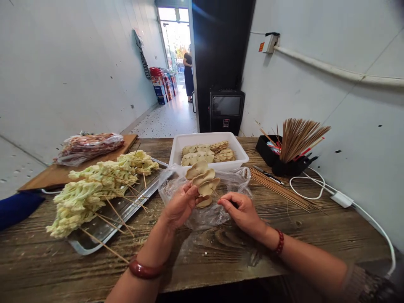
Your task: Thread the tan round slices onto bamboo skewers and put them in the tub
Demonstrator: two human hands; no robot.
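Several thin, pale beige round slices (208,182) overlap in a row on a bamboo skewer (216,193). My left hand (179,207) is closed on the slices, thumb on top. Closed around the skewer's near end is my right hand (243,212), its thumb and forefinger pinching it. Below both hands a crumpled clear plastic bag (229,179) lies on the table, with another pale slice (205,203) showing at its opening. Just behind stands a white plastic tub (174,152) holding finished skewers of similar slices (198,157).
At left, cauliflower skewers (94,185) lie on a metal tray (83,249). Behind them, bagged meat (91,148) rests on a wooden board (131,142). Right, loose skewers (280,189) lie near a black holder (284,167) and white cable (342,199). A person (188,75) stands in the doorway.
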